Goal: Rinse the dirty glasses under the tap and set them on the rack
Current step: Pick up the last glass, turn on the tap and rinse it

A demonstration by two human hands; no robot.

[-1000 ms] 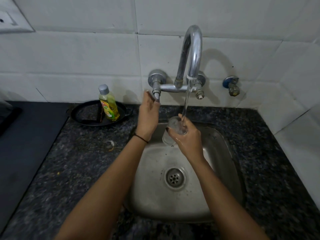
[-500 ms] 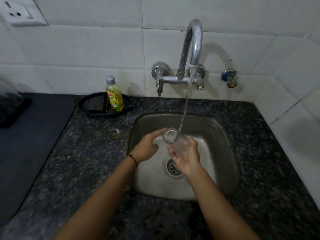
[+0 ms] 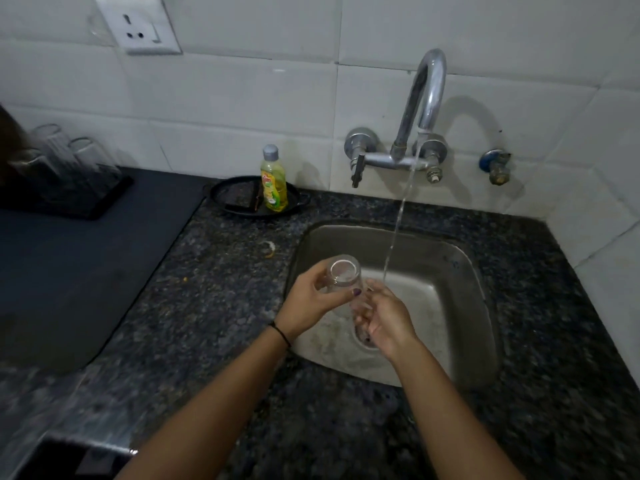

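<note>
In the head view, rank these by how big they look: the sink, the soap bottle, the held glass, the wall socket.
1. sink, by far.
2. wall socket.
3. glass and soap bottle: close. The glass looks slightly bigger, but it is nearer the camera, so I leave them unranked.

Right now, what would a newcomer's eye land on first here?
A clear glass is held over the steel sink, the left hand gripping near its upper end and the right hand lower down. Just right of it, a thin stream falls from the curved tap on the tiled wall. Behind the sink's left corner stands a yellow bottle.
</note>
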